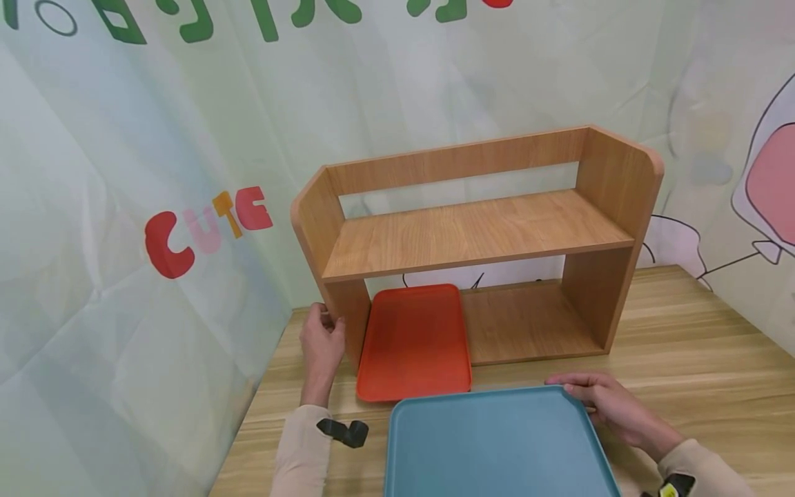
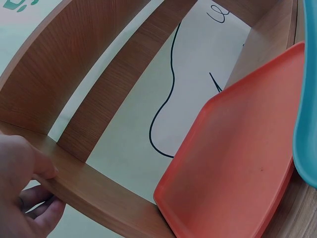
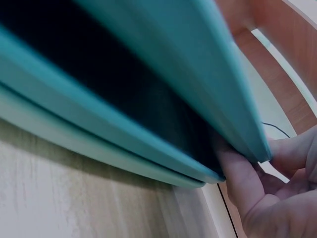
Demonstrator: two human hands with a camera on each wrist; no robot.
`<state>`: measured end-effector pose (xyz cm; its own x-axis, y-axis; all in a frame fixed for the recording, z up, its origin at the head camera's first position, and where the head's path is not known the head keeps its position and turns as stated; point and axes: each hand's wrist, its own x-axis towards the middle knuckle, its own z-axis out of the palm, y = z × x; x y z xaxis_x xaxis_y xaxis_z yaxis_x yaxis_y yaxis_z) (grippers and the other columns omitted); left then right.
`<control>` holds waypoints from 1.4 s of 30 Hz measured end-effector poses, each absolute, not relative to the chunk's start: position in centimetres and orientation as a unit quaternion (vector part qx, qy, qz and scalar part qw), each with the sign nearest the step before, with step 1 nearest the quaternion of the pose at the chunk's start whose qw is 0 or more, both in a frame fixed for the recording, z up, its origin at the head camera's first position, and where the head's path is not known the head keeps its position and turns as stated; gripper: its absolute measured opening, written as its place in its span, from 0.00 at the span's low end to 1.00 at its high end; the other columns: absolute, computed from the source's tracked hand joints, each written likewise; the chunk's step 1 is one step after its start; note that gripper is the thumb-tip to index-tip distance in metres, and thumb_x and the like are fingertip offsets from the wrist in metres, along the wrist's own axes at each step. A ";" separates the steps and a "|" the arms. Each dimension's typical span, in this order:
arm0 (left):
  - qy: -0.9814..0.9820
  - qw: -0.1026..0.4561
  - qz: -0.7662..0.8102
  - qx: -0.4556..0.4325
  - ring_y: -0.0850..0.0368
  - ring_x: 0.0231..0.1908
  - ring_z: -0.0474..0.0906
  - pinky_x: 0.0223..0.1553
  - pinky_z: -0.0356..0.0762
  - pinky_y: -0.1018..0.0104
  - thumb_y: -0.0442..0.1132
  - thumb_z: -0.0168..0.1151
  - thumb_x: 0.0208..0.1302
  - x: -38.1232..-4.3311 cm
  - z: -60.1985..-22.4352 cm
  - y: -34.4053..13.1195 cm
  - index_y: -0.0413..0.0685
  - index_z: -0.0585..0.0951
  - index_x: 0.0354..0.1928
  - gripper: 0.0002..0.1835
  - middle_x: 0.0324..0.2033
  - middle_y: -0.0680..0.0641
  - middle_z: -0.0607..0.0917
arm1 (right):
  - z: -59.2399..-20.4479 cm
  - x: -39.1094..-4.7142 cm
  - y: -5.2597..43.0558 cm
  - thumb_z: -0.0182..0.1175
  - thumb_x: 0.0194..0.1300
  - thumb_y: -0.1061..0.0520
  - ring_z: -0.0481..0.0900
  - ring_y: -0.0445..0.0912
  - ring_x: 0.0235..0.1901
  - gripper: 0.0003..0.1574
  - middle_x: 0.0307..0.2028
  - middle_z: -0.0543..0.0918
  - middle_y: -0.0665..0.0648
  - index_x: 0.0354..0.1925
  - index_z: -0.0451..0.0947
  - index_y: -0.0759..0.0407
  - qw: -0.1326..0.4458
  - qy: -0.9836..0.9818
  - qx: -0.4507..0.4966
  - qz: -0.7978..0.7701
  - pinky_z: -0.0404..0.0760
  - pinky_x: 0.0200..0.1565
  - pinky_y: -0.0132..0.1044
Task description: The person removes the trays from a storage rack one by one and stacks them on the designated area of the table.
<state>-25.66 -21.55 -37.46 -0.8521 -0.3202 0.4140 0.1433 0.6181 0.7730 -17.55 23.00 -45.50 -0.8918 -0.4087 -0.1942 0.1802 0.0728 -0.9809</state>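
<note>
A two-tier wooden desk shelf (image 1: 484, 228) stands on the table. My left hand (image 1: 323, 342) holds the front edge of its left side panel (image 1: 350, 317), thumb on one face and fingers on the other in the left wrist view. A red tray (image 1: 416, 338) lies on the left part of the lower tier, its near end jutting past the front. My right hand (image 1: 611, 407) pinches the far right corner of a blue tray (image 1: 497, 442). In the right wrist view that corner is raised above a second blue tray (image 3: 99, 114), with a paler green tray (image 3: 94, 144) under it.
The wood-grain table (image 1: 702, 345) extends to the right of the shelf. A printed cloth backdrop (image 1: 186, 124) hangs behind and along the left. The upper tier (image 1: 478, 231) has a back rail (image 1: 459, 162) above it. The stacked trays lie on the table in front of the shelf.
</note>
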 end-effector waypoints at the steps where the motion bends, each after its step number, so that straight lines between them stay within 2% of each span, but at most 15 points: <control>1: -0.859 0.267 -0.434 0.052 0.43 0.41 0.80 0.40 0.79 0.51 0.32 0.56 0.63 -25.6 -37.5 -21.6 0.38 0.73 0.46 0.10 0.44 0.34 0.82 | -45.5 -17.6 23.0 0.48 0.72 0.55 0.81 0.44 0.44 0.24 0.48 0.82 0.51 0.60 0.70 0.67 0.219 0.700 -0.082 -0.675 0.82 0.43 0.44; 5: -0.859 0.266 -0.434 0.052 0.43 0.42 0.80 0.41 0.79 0.51 0.32 0.56 0.63 -25.6 -37.4 -21.6 0.38 0.72 0.46 0.11 0.44 0.34 0.82 | -45.4 -17.6 23.0 0.48 0.72 0.54 0.81 0.45 0.45 0.27 0.50 0.81 0.54 0.62 0.67 0.70 0.224 0.702 -0.083 -0.671 0.82 0.45 0.45; 9: -0.858 0.267 -0.435 0.053 0.43 0.42 0.80 0.41 0.79 0.50 0.31 0.56 0.63 -25.6 -37.4 -21.6 0.37 0.72 0.46 0.11 0.44 0.34 0.82 | -45.4 -17.3 23.1 0.50 0.72 0.52 0.80 0.44 0.43 0.28 0.46 0.82 0.54 0.59 0.67 0.74 0.205 0.726 -0.073 -0.653 0.82 0.43 0.43; 13: -0.857 0.270 -0.435 0.055 0.43 0.41 0.80 0.40 0.79 0.51 0.31 0.56 0.63 -25.6 -37.5 -21.5 0.38 0.73 0.46 0.10 0.44 0.34 0.82 | -45.4 -17.0 22.6 0.55 0.68 0.51 0.78 0.40 0.38 0.24 0.41 0.82 0.52 0.51 0.73 0.71 0.137 0.782 -0.043 -0.607 0.80 0.39 0.37; 18: -0.856 0.267 -0.438 0.056 0.42 0.41 0.80 0.40 0.79 0.51 0.31 0.56 0.63 -25.6 -37.5 -21.5 0.38 0.73 0.46 0.10 0.44 0.34 0.82 | -45.5 -16.9 22.2 0.59 0.66 0.50 0.76 0.37 0.39 0.21 0.44 0.83 0.56 0.47 0.80 0.65 0.068 0.836 -0.023 -0.544 0.75 0.40 0.32; 21: -0.856 0.266 -0.440 0.058 0.42 0.43 0.80 0.41 0.79 0.50 0.32 0.56 0.63 -25.7 -37.6 -21.5 0.38 0.73 0.47 0.11 0.46 0.34 0.81 | -46.0 -17.2 22.4 0.59 0.65 0.48 0.75 0.36 0.38 0.21 0.43 0.83 0.53 0.47 0.80 0.63 0.069 0.839 -0.030 -0.539 0.74 0.39 0.31; 26: -0.857 0.264 -0.439 0.062 0.42 0.43 0.79 0.42 0.79 0.50 0.32 0.56 0.63 -25.7 -37.6 -21.6 0.38 0.72 0.47 0.11 0.46 0.34 0.81 | -47.1 -17.2 22.6 0.59 0.65 0.51 0.70 0.36 0.26 0.21 0.32 0.78 0.47 0.47 0.79 0.67 0.082 0.823 -0.055 -0.559 0.72 0.28 0.31; 29: -0.857 0.266 -0.437 0.059 0.42 0.42 0.79 0.41 0.79 0.51 0.32 0.56 0.63 -25.8 -37.7 -21.6 0.38 0.72 0.47 0.11 0.45 0.34 0.82 | -47.5 -17.1 22.5 0.59 0.66 0.54 0.69 0.36 0.23 0.19 0.30 0.77 0.48 0.47 0.79 0.69 0.067 0.823 -0.065 -0.560 0.71 0.25 0.30; 34: -0.856 0.270 -0.437 0.055 0.42 0.42 0.80 0.41 0.79 0.51 0.31 0.56 0.63 -25.7 -37.7 -21.6 0.38 0.72 0.46 0.10 0.44 0.34 0.82 | -47.4 -17.0 22.2 0.60 0.65 0.53 0.71 0.36 0.27 0.19 0.35 0.81 0.51 0.46 0.80 0.66 0.058 0.830 -0.042 -0.554 0.72 0.28 0.30; 42: -0.857 0.272 -0.435 0.054 0.42 0.42 0.80 0.41 0.79 0.51 0.32 0.56 0.63 -25.7 -37.7 -21.6 0.38 0.73 0.46 0.10 0.44 0.34 0.82 | -47.5 -16.9 22.2 0.60 0.65 0.53 0.72 0.36 0.28 0.18 0.37 0.82 0.51 0.46 0.81 0.65 0.055 0.834 -0.037 -0.548 0.72 0.30 0.30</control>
<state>-25.69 -21.58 -37.71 -0.8466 -0.3292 0.4183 0.1435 0.6157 0.7748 -16.93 22.17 -47.50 -0.9913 -0.1212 -0.0513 -0.0009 0.3960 -0.9183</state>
